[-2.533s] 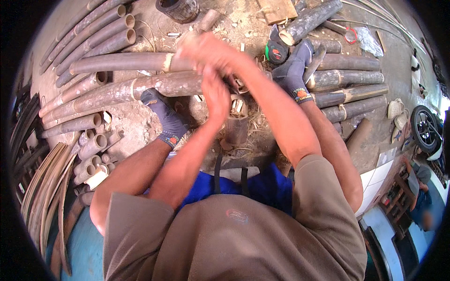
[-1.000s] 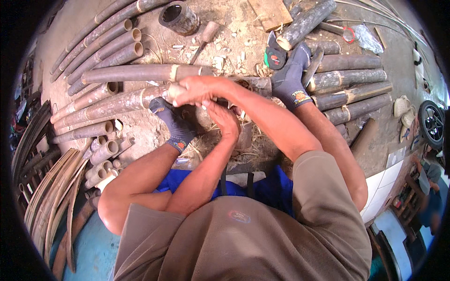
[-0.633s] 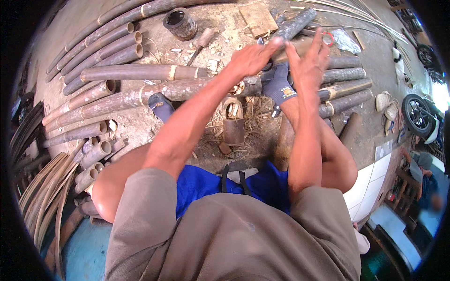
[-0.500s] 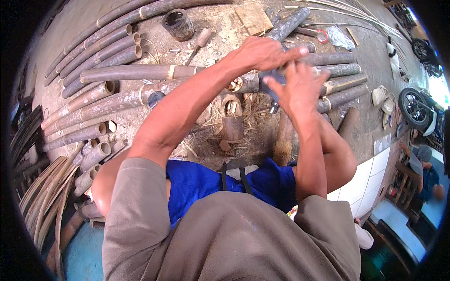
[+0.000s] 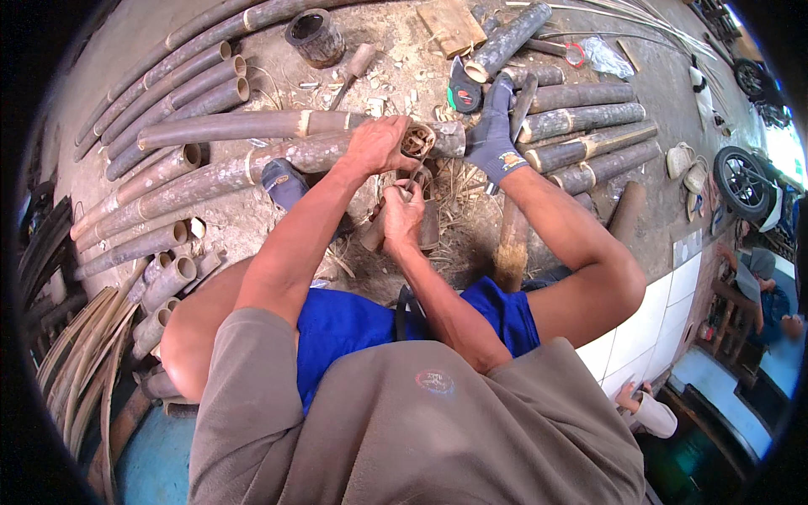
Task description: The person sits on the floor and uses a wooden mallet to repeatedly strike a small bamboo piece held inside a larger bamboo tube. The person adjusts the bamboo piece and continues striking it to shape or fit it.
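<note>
My left hand (image 5: 377, 148) is closed over a long dark bamboo pole (image 5: 295, 164), its fingers beside an opening cut in the pole's wall. Pale, splintered bamboo shows inside that opening (image 5: 418, 140). Just below, my right hand (image 5: 402, 212) has its fingers curled in a pinch close to the opening. Whatever those fingers hold is too hidden to make out. Under the right hand stands a short bamboo piece (image 5: 429, 225), partly covered. My sock-clad right foot (image 5: 492, 139) rests against the pole's right end.
Several cut bamboo lengths (image 5: 581, 122) lie to the right, and more poles (image 5: 189, 93) at the left. Farther off are a wooden-handled tool (image 5: 360, 63), a dark round container (image 5: 315, 40), a tape measure (image 5: 463, 88) and a wooden block (image 5: 452, 27). A long blade (image 5: 525, 105) lies by my foot.
Both hands have come away from above my right foot, moving left and nearer to me. The left now grips the pole; the right is at its opening. The tape measure and foot are uncovered.
</note>
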The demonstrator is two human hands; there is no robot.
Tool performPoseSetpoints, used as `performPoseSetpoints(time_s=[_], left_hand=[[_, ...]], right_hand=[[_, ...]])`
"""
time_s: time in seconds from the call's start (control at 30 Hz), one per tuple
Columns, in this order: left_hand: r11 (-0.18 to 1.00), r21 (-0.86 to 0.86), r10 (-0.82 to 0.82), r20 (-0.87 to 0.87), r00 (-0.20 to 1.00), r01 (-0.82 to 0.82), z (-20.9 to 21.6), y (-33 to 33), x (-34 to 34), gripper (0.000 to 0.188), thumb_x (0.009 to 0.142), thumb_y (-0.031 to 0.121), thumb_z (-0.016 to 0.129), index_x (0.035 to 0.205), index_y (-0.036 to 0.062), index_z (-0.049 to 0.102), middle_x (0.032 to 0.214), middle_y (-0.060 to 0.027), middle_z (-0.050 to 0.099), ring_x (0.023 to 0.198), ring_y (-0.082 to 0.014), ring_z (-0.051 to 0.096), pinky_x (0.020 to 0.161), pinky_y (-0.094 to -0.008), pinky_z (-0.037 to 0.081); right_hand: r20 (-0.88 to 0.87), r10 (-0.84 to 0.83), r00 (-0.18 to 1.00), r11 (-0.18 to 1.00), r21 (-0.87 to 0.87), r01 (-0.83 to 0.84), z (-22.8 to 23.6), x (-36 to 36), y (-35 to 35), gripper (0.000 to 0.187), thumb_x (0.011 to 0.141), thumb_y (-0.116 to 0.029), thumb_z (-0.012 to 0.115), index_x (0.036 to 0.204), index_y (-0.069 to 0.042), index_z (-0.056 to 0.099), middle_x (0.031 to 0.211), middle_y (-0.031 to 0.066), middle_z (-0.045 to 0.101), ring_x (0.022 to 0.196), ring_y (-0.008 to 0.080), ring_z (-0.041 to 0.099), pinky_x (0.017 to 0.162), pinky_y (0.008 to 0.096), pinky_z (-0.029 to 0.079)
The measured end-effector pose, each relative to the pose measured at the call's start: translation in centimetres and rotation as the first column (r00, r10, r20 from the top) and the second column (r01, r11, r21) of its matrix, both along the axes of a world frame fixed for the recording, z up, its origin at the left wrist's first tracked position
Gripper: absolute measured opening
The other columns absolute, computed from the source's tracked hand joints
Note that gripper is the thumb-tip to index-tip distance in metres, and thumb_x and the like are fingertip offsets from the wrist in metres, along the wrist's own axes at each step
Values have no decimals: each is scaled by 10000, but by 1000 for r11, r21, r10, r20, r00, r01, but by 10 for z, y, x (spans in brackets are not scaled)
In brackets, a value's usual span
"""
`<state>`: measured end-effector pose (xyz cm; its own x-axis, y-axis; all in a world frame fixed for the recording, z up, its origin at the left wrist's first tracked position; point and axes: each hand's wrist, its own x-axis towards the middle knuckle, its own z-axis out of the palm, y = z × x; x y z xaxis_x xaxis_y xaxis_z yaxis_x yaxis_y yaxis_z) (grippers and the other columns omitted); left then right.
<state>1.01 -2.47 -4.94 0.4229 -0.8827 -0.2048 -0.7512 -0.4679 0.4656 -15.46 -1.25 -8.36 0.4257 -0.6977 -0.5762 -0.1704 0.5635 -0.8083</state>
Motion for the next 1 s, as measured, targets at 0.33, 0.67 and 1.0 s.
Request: performPoseSetpoints(time_s=[0.33,0.67,1.0], left_hand=[[961,-70,275,94,957,-269,1,-9,-20,936,555,778,860,1079,25,680,1031,-193,752,1006,-393,723,936,-478,546],[901,-138,431,172,886,-411,9,-22,-33,867,587,815,826,928,22,736,910,-191,755,877,-326,730,864,-440,535],[851,-134,523,138,841,-508,-6,-30,-35,802,643,759,822,924,12,742,891,-204,759,875,-343,728,890,-446,500]], right_hand=[[2,183,983,978,104,-183,14,-12,-48,198,920,-112,681,1061,-95,543,668,20,552,484,152,535,441,339,475],[-232,726,647,680,108,-725,64,-18,-152,239,906,-146,691,1056,-32,545,662,38,577,509,169,583,459,364,505],[-411,905,112,176,121,-977,99,41,-223,261,895,-200,729,1052,-13,635,659,56,566,497,177,591,443,369,512]])
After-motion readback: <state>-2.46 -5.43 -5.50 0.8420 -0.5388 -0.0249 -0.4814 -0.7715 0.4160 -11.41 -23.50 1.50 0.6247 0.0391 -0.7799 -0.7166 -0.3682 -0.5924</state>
